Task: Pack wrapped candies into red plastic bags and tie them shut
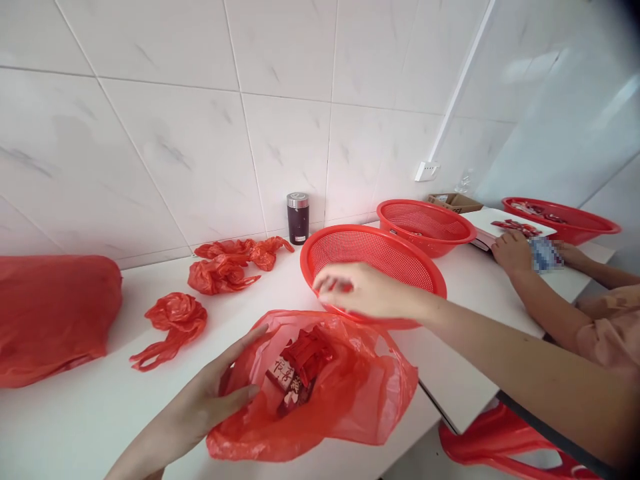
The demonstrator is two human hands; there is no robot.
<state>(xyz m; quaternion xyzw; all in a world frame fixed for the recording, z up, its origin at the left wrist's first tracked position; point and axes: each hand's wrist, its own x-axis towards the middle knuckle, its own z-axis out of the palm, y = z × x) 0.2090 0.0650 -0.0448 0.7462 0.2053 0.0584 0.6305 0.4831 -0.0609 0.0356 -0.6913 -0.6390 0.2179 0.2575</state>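
Observation:
My left hand (215,387) holds the left side of an open red plastic bag (360,400), its thumb at the opening and its fingers along the rim. Inside the bag lie small printed packets (287,380) and a bright red wrapped bundle (307,357). My right hand (360,290) is over the near rim of a red perforated basket (370,250), just beyond the bag. Its fingers are bent and smeared by motion, so whether they hold anything is unclear. The forearm hides part of the basket.
Crumpled red bags (220,267) lie at the left, beside a large full red bag (55,320). A dark tumbler (299,220) stands by the wall. Further right are a second basket (425,223), a co-worker's hands (515,253), and a third basket (570,227). A red stool (490,433) is below.

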